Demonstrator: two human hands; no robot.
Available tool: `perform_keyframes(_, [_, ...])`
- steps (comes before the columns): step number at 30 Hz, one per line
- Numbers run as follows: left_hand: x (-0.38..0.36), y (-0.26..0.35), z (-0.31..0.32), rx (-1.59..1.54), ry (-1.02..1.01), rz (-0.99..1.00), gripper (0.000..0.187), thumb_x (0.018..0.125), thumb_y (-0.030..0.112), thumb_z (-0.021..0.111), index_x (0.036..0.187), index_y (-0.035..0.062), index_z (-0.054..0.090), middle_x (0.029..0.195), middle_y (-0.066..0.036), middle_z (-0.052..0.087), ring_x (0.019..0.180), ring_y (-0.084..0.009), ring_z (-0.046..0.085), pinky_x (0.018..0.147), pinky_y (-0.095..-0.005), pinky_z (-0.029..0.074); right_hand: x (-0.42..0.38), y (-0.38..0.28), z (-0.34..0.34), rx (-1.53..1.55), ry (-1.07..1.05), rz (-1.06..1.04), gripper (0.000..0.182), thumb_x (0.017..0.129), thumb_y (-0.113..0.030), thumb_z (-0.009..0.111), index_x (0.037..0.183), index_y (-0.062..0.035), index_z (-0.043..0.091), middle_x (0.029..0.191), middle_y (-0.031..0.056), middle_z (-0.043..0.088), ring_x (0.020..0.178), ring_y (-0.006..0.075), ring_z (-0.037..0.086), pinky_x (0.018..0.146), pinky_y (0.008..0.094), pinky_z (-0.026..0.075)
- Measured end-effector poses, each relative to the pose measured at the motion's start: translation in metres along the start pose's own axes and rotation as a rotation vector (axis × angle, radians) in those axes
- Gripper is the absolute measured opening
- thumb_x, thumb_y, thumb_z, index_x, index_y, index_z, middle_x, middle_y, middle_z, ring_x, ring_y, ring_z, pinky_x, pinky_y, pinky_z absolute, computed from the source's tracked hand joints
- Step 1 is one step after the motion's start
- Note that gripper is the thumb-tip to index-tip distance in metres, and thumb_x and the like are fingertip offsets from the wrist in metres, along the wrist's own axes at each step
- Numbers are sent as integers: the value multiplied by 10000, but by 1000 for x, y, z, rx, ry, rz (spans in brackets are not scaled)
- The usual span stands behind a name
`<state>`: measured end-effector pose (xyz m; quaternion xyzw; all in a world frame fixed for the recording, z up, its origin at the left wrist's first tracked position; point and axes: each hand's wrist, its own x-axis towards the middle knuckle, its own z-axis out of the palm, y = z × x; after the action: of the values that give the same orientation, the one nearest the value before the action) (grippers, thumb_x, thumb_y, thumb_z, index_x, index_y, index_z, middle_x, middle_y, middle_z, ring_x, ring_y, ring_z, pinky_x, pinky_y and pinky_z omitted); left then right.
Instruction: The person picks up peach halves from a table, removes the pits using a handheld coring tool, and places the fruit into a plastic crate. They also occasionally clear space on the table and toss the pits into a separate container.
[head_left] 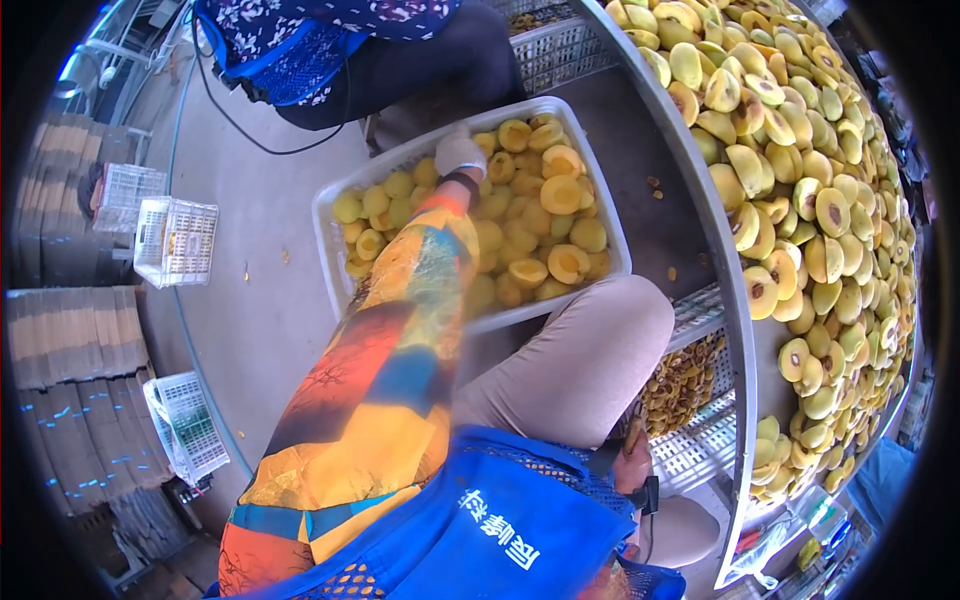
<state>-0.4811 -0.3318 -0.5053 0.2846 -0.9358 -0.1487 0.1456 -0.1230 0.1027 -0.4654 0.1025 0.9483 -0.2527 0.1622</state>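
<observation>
White crates [178,243] stand at the left of the frame. Above centre, a pale tub [606,197] holds fruit halves [568,263]; the left hand [461,157] reaches among them, fingers hidden, so I cannot tell its grip. Pressing hard could bruise them. Right of bottom centre, the right hand [632,465], its grip unclear, is near brown pieces [688,385]. At right, a table [737,300] bears heaped fruit [831,212]; a knock could tip some off
</observation>
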Motion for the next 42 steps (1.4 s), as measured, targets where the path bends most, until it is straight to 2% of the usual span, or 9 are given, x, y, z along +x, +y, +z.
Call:
perform_keyframes(2, [-2,5,-13,61,103,149,190,761,75,497,935,98,571,873,-168,598,816,-333,598,721,-425,479,0,5,5,6,29,-16,443,770,-99,517,1201,-61,422,824,260,587,694,440,571,573,498,455])
perform_keyframes(9, [-7,-29,-16,145,-87,637,115,737,132,534,816,121,616,939,-148,564,827,-316,588,697,-418,482,3,0,0,13,49,-87,440,764,-105,524,1196,-101,441,731,223,590,579,421,562,498,483,446])
perform_keyframes(18, [-3,18,3,492,-353,369,176,774,163,517,849,119,670,949,-136,628,877,-322,609,728,-418,494,8,3,5,14,41,-96,387,765,-54,507,1149,-95,473,709,241,588,685,432,586,543,499,446])
perform_keyframes(23, [-21,57,-39,344,-540,359,266,808,208,495,982,80,649,987,-160,630,928,-319,603,768,-414,484,4,-2,-2,143,72,-2,361,780,-101,538,1135,-87,479,740,243,594,706,429,588,568,487,460])
perform_keyframes(27, [-14,35,23,350,-538,272,252,793,190,515,993,106,644,1016,-145,623,959,-294,596,802,-415,471,4,-4,-2,49,64,-80,365,782,-99,534,1142,-93,474,740,244,592,697,434,583,561,498,456])
perform_keyframes(31, [4,29,15,110,-533,233,303,770,157,497,1036,89,625,1060,-176,599,931,-303,605,770,-410,485,5,8,4,-1,112,-107,376,780,-107,535,1149,-86,466,735,251,587,685,441,578,555,505,451])
perform_keyframes(34, [6,16,-19,-523,-885,-211,312,763,152,498,1043,90,620,1049,-181,603,904,-306,614,754,-410,492,3,-2,0,77,63,-49,399,775,-107,541,1162,-82,451,740,261,584,683,443,578,555,510,449])
perform_keyframes(38, [-2,30,-14,404,-490,464,235,767,165,538,959,79,644,952,-170,629,844,-307,615,729,-370,497,2,4,1,30,-11,-58,497,743,-91,537,1228,-81,433,911,229,599,732,417,583,619,477,478])
perform_keyframes(42, [-24,22,-12,551,-375,436,180,767,102,532,865,105,684,918,-133,653,835,-259,638,644,-392,517,6,-8,-6,36,47,-124,394,756,-50,499,1148,-75,468,749,249,590,716,433,583,592,487,464])
